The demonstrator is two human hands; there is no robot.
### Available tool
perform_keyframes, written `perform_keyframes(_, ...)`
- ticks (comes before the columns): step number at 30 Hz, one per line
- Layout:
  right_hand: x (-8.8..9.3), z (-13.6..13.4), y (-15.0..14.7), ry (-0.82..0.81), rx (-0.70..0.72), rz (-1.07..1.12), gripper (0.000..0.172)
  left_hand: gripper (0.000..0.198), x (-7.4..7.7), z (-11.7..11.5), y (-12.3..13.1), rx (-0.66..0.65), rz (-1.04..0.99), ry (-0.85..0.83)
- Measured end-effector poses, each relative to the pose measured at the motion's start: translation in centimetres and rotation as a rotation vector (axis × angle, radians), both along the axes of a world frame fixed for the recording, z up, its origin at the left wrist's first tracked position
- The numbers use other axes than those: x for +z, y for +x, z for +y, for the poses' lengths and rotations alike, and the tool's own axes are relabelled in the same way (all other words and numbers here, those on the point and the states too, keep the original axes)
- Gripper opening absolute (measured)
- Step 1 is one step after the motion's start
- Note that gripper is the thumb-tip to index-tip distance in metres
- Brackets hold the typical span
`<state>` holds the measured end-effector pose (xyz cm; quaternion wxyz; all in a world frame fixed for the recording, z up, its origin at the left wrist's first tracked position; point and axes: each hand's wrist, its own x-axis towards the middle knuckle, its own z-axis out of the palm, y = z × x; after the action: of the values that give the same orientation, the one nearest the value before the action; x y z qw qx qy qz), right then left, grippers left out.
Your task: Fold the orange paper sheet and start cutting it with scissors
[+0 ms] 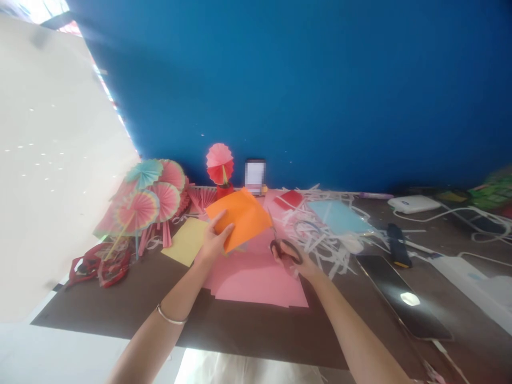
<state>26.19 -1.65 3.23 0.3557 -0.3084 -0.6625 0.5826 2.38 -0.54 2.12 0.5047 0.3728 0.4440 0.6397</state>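
Pinched between the thumb and fingers of my left hand is a sheet of orange paper, raised above the table at a tilt. Dark-handled scissors are in my right hand, fingers closed through the loops. Their blades point up toward the right corner of the orange sheet; whether they touch it I cannot tell. Several pink paper sheets lie flat beneath both hands. A yellow sheet rests left of my left hand. White paper strips are heaped right of the scissors.
Folded paper fans crowd the left side, near a red-trimmed bag. Against the blue wall stand a round pink fan and a small propped screen. Light-blue paper, a large phone and cables occupy the right.
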Motion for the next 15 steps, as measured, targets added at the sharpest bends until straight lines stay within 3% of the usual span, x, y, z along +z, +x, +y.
perform_keyframes(15,0.36,-0.09,-0.02,0.015,-0.010,-0.049,0.044,0.055,-0.23,0.21,-0.12,0.008,0.022,0.034)
